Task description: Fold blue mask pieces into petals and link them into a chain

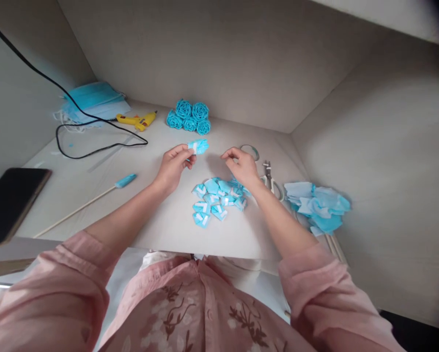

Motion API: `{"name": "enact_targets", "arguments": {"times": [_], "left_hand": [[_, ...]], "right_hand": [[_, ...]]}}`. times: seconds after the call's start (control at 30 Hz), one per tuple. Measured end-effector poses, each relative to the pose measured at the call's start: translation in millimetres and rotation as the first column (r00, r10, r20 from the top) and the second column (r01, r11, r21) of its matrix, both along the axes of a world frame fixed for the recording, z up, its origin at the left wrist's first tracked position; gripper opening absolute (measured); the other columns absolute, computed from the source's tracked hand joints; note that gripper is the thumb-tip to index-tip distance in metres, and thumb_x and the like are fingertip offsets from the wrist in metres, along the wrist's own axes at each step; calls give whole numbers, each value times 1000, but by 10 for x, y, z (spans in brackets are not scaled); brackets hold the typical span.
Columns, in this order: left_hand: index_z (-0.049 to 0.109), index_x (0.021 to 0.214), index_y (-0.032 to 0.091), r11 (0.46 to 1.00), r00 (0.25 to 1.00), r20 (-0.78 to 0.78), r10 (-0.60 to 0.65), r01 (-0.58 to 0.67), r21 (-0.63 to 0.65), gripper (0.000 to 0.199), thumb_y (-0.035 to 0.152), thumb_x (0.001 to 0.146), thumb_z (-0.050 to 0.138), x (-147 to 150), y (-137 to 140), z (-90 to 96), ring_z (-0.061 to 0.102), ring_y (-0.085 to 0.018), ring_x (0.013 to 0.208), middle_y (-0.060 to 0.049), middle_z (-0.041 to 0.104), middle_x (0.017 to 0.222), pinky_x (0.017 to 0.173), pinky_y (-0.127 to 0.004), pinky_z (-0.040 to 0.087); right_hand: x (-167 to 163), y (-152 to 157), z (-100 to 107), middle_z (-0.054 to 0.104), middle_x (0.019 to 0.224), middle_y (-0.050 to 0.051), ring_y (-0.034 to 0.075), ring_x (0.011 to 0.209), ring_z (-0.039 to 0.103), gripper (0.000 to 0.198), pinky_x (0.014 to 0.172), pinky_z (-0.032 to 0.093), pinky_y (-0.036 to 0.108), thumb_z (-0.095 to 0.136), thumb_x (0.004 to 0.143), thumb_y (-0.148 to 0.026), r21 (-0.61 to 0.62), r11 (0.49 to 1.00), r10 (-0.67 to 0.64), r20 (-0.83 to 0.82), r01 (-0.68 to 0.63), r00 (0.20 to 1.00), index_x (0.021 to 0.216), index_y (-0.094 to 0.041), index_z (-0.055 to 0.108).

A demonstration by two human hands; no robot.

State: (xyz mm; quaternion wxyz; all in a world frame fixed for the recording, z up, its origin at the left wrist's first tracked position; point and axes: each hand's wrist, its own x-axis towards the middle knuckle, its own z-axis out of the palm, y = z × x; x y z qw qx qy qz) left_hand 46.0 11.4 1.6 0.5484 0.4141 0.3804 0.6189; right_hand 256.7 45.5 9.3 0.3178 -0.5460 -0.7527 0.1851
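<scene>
Between the thumb and fingers of my left hand (175, 166) is a small folded blue petal piece (198, 146) with a white strip of tape on it. My right hand (243, 167) is a short way to the right, thumb and fingertips pinched together; whatever they hold, if anything, is too small to make out. Below and between the hands lies a pile of folded blue petal pieces (212, 199), many with white strips. A roll of tape (255, 152) and a pair of scissors (277, 189) lie just beyond and beside my right hand.
Several blue rolled flowers (189, 117) are stacked at the back. At left are blue face masks (95, 98), a yellow glue gun (141, 121) with its black cord (102, 120), a blue-tipped stick (82, 207) and a phone (12, 205). Crumpled blue sheets (318, 203) lie at right.
</scene>
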Motion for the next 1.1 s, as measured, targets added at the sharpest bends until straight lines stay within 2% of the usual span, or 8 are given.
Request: {"name": "enact_targets", "arguments": {"times": [0.23, 0.37, 0.47, 0.63, 0.73, 0.83, 0.93, 1.1], "left_hand": [[70, 71, 18, 977, 967, -249, 55, -1, 213, 15, 32, 75, 70, 9, -14, -55, 57, -17, 91, -2, 61, 87, 85, -28, 43], [74, 76, 19, 964, 939, -342, 19, 73, 254, 18, 37, 79, 71, 0, -30, -45, 58, -22, 108, -5, 64, 103, 98, -32, 41], [75, 78, 20, 952, 908, -417, -34, 156, 263, 20, 40, 80, 71, 5, -45, -41, 59, -22, 109, -7, 65, 106, 99, -33, 42], [75, 77, 20, 929, 847, -527, -71, 249, 275, 27, 47, 80, 70, 18, -64, -38, 60, -23, 106, -8, 67, 103, 99, -34, 43], [76, 81, 20, 932, 843, -535, -65, 242, 269, 29, 47, 81, 68, 11, -64, -38, 61, -23, 110, -10, 69, 109, 102, -34, 42], [76, 89, 19, 946, 804, -592, -54, 231, 227, 30, 45, 85, 61, 13, -35, -33, 63, -22, 106, -10, 72, 107, 98, -32, 45], [76, 96, 18, 958, 614, -789, -24, 241, 157, 27, 36, 86, 57, 69, 43, -1, 66, -19, 87, -8, 75, 98, 81, -28, 48], [76, 102, 19, 887, 8, -994, 112, 450, 104, 30, 26, 83, 54, 302, 262, 108, 66, -26, 98, -10, 75, 101, 81, -31, 45]], "right_hand": [[-115, -42, -52, 77, 102, 4, 21, 102, 68, 27, 96, 47, 35, 53, 88, -38, -33, 980, 183, -264, -198, 947, 91, -22, 74], [-160, -106, -131, 77, 91, 4, 20, 91, 69, 40, 90, 51, 35, 57, 85, -58, -187, 942, 112, -608, -279, 786, 90, -22, 74], [-162, -183, -126, 74, 87, 4, 19, 86, 67, 51, 87, 52, 33, 56, 82, -69, -240, 911, 76, -701, -335, 709, 86, -22, 74], [-152, -286, -35, 67, 76, -1, 16, 77, 61, 39, 77, 50, 28, 69, 77, -60, -264, 890, 107, -673, -373, 732, 77, -21, 70], [-134, -264, -18, 61, 69, -3, 13, 69, 56, 30, 70, 47, 26, 72, 74, -50, -245, 927, 50, -668, -283, 743, 70, -21, 66], [-81, -180, -27, 61, 72, -3, 12, 71, 56, 23, 72, 47, 25, 70, 75, -45, -183, 967, -21, -750, -176, 661, 72, -22, 65], [-20, -100, -29, 61, 74, -3, 11, 71, 56, 22, 71, 48, 24, 71, 71, -44, -187, 975, -86, -816, -121, 571, 73, -22, 64], [11, -75, -18, 62, 75, -3, 12, 72, 56, 26, 71, 50, 24, 70, 69, -47, -186, 980, -117, -819, -68, 562, 73, -23, 61]]}}
